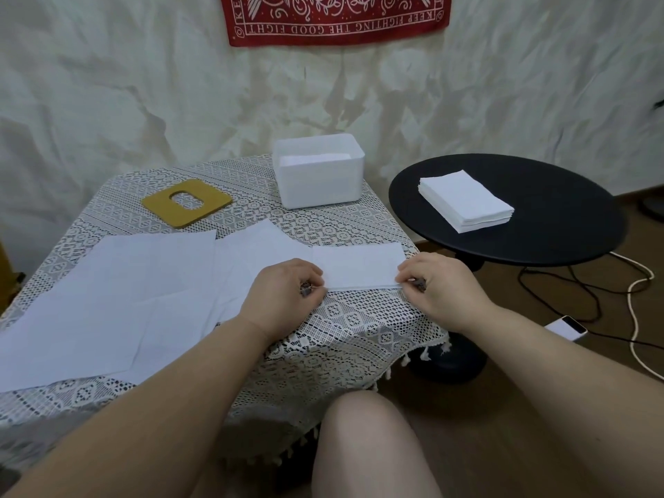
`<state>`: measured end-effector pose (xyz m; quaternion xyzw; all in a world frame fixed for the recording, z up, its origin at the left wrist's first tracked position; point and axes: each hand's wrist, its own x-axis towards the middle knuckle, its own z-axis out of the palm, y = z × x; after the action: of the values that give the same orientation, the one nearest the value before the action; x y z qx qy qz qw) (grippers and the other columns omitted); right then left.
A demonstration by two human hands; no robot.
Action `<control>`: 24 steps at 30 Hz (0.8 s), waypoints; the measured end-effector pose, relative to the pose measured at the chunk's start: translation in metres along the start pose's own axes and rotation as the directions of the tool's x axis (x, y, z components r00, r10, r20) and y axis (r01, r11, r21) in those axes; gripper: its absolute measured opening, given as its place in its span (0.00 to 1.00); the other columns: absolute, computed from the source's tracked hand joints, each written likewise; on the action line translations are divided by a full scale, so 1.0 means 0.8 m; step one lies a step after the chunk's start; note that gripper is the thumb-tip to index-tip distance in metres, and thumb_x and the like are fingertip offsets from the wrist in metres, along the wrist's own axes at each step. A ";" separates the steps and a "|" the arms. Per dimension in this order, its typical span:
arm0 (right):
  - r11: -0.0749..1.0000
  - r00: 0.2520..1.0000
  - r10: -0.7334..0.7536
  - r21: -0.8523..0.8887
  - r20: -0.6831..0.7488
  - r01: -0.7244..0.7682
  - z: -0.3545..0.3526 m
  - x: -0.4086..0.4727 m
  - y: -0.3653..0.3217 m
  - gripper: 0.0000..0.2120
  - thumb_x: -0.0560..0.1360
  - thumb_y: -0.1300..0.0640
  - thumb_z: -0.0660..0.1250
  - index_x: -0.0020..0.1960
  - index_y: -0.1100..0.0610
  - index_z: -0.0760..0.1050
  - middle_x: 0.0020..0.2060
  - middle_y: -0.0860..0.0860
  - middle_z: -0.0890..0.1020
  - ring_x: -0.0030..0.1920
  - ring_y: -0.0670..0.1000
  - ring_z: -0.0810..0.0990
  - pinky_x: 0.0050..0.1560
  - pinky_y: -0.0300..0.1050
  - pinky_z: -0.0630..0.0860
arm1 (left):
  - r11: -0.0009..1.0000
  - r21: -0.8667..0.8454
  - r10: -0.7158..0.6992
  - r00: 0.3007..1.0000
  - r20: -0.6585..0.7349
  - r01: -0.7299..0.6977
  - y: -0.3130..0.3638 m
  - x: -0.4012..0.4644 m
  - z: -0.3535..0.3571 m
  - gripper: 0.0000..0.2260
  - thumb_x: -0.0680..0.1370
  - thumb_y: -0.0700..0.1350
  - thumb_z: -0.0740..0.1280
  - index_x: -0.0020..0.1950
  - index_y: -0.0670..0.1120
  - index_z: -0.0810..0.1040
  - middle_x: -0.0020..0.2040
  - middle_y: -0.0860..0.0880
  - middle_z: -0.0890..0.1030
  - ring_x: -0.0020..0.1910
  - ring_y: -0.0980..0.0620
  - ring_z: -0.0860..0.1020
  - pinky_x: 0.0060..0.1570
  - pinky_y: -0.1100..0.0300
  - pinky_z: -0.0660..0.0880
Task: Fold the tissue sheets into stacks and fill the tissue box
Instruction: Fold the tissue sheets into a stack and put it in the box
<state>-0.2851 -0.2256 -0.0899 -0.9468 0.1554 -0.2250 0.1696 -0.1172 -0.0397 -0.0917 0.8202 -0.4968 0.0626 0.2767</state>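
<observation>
A folded white tissue sheet (359,266) lies near the right front of the lace-covered table (323,224). My left hand (284,294) pinches its near left corner and my right hand (438,282) pinches its near right corner. Several unfolded tissue sheets (118,300) are spread over the table's left half, overlapping one another. The white tissue box (319,188) stands open at the back of the table, with tissue inside it. Its yellow lid (187,203), with an oval slot, lies flat to the left of the box.
A round black side table (560,231) to the right carries a stack of folded tissues (465,201). Cables (632,292) and a white phone-like device (567,327) lie on the floor beyond. My bare knee (370,443) is below the table's front edge.
</observation>
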 end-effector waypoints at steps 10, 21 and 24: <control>1.000 1.000 -0.007 -0.014 0.012 0.007 0.001 -0.001 0.002 0.06 0.72 0.61 0.69 0.46 0.58 0.83 0.48 0.51 0.83 0.52 0.52 0.79 0.54 0.50 0.76 | 1.000 -0.004 -0.012 1.000 0.016 0.012 0.001 0.000 -0.001 0.04 0.74 0.46 0.71 0.42 0.47 0.84 0.49 0.55 0.82 0.45 0.57 0.78 0.50 0.65 0.73; 0.992 0.991 0.074 -0.109 0.109 -0.062 -0.002 0.009 -0.018 0.17 0.79 0.54 0.58 0.66 0.54 0.74 0.70 0.49 0.70 0.74 0.51 0.58 0.71 0.45 0.58 | 0.977 0.215 -0.012 0.994 0.108 -0.011 -0.009 0.006 0.004 0.18 0.78 0.56 0.56 0.67 0.56 0.73 0.71 0.58 0.68 0.70 0.51 0.62 0.66 0.53 0.62; 0.980 0.948 0.094 -0.196 0.306 -0.034 0.011 0.019 -0.038 0.28 0.81 0.44 0.50 0.77 0.53 0.50 0.77 0.50 0.47 0.77 0.51 0.42 0.75 0.49 0.44 | 0.959 0.284 -0.049 0.976 0.214 -0.014 -0.008 0.009 0.005 0.19 0.82 0.53 0.51 0.73 0.59 0.63 0.75 0.59 0.61 0.75 0.52 0.53 0.69 0.50 0.56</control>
<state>-0.2611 -0.2017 -0.0794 -0.9767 0.1778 -0.0506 0.1091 -0.1092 -0.0451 -0.0950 0.8578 -0.5025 0.0401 0.1004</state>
